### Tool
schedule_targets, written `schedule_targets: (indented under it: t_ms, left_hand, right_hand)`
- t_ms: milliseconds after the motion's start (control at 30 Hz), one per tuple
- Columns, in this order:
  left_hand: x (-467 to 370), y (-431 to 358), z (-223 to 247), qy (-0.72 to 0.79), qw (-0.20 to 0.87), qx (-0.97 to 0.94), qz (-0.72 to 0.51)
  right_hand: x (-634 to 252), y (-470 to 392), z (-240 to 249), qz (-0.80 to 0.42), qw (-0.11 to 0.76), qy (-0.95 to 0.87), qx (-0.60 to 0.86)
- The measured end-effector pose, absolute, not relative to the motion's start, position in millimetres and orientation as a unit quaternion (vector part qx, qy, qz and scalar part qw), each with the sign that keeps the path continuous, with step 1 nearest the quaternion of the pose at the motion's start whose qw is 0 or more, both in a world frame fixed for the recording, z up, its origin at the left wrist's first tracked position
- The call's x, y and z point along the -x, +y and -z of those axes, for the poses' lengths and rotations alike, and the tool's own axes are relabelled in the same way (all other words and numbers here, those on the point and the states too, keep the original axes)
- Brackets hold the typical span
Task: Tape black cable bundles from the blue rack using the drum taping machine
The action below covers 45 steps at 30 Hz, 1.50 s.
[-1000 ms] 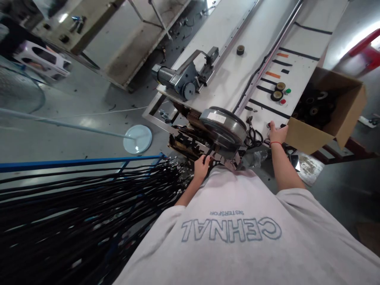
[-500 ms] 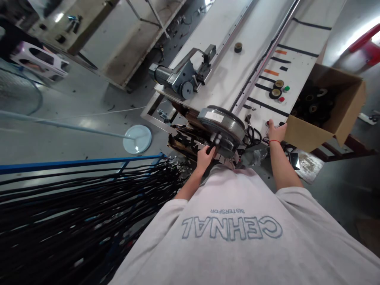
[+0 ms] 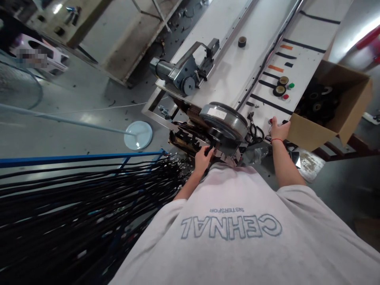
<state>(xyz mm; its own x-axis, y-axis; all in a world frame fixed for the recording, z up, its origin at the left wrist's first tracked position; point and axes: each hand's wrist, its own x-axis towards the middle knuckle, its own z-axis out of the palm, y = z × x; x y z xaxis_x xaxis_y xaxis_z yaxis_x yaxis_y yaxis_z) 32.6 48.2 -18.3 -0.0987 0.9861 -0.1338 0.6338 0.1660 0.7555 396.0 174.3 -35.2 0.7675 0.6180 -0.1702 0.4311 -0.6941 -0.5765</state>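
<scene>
My left hand [image 3: 202, 159] is closed, pinching a dark cable-like piece [image 3: 210, 151] at the front of a round grey taping machine [image 3: 223, 122]; the piece's far end is lost against the machine's dark parts. On the right, my right hand [image 3: 280, 130] lies over the front edge of the white worktable [image 3: 234, 75], fingers apart. Its thumb side is beside a red button [image 3: 270, 120], and whether it presses the button I cannot tell. Black-handled scissors [image 3: 254, 132] lie between the machine and this hand.
Several black cables hang on a blue rack [image 3: 89, 159] at left. An open cardboard box [image 3: 314, 132] of dark rolls stands at right. Tape rolls [image 3: 279, 91] and tape strips [image 3: 286, 106] are on the table. A motor unit [image 3: 178, 75] sits at its left edge; a white round base [image 3: 138, 135] stands on the floor.
My left hand has drawn slightly back from the machine, and less of the dark piece shows above its fingers. My right hand stays by the red button. The view has shifted slightly.
</scene>
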Motion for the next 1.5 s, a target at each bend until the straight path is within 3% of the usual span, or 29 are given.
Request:
schedule_targets:
  t_ms: [267,533,800,967,1100,1267,1500]
  left_hand:
    - [-49,66,-5,0.723,0.278,-0.620,-0.125]
    - [-36,75,-19,0.600,0.577,-0.485,-0.268]
    - [-27,69,-2,0.507,0.676,-0.442,-0.301]
    - [-19,55,7,0.525,0.630,-0.489,-0.296]
    - [-2,30,14,0.591,0.576,-0.529,-0.199]
    - [-6,22,16,0.667,0.476,-0.506,-0.270]
    - [-28,52,-3,0.657,0.473,-0.518,-0.276]
  right_hand:
    - [-392,173,29,-0.171,0.257,-0.294,0.905]
    - [-390,174,26,-0.174,0.261,-0.288,0.905]
    - [-393,174,29,-0.181,0.261,-0.289,0.903]
    - [-395,175,32,-0.177,0.250,-0.295,0.905]
    - [-397,178,34,-0.178,0.247,-0.299,0.905]
    - [-398,178,35,-0.180,0.253,-0.304,0.901]
    - [-397,177,36,-0.169,0.255,-0.303,0.902]
